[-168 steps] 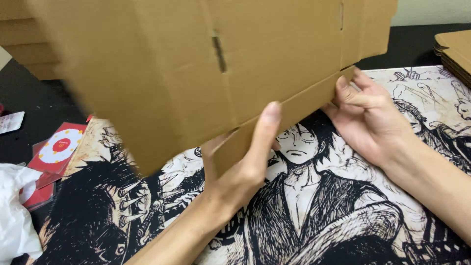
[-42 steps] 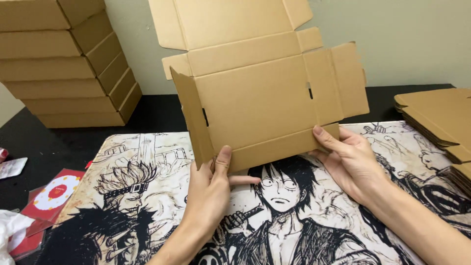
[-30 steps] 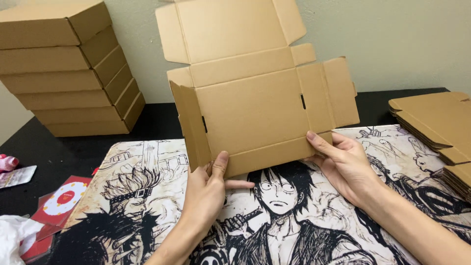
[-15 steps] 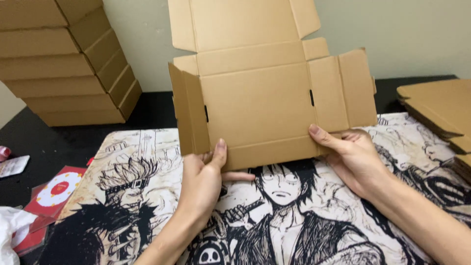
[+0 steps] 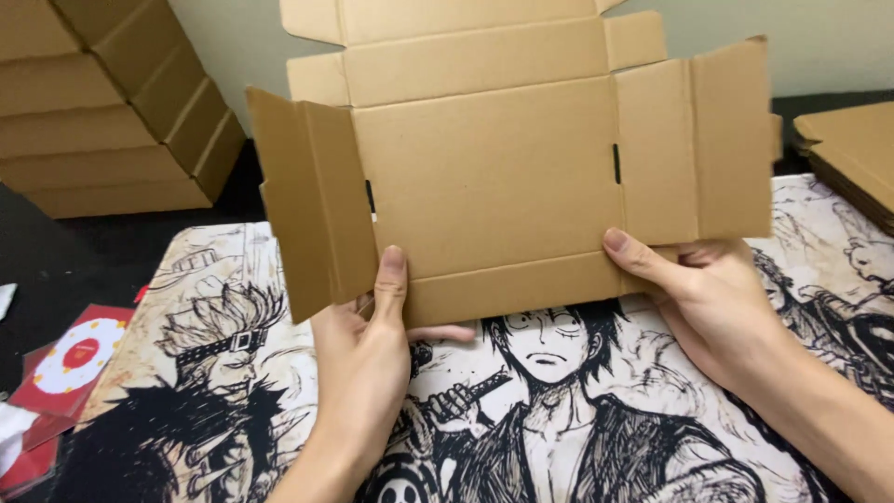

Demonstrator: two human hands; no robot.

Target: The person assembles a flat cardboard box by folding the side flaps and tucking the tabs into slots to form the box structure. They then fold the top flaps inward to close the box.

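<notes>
- I hold an unfolded cardboard box [image 5: 484, 177] upright in front of me, above the tabletop, its inner face toward me and its flaps spread out at the top and both sides.
- My left hand [image 5: 368, 349] grips the lower left corner, thumb pressed flat on the inner face and fingers behind the front strip; the left side flap leans toward me just beside it.
- My right hand [image 5: 712, 298] grips the lower right corner, thumb on the front and fingers curled behind the right flap.
- Under the box lies a mat [image 5: 577, 391] printed with black-and-white cartoon figures, covering the dark tabletop [image 5: 56, 261].
- A stack of folded cardboard boxes [image 5: 102, 102] stands at the far left against the wall.
- More flat cardboard [image 5: 852, 149] is piled at the right edge.
- Red cards [image 5: 70, 363] lie at the left, beside the mat.
</notes>
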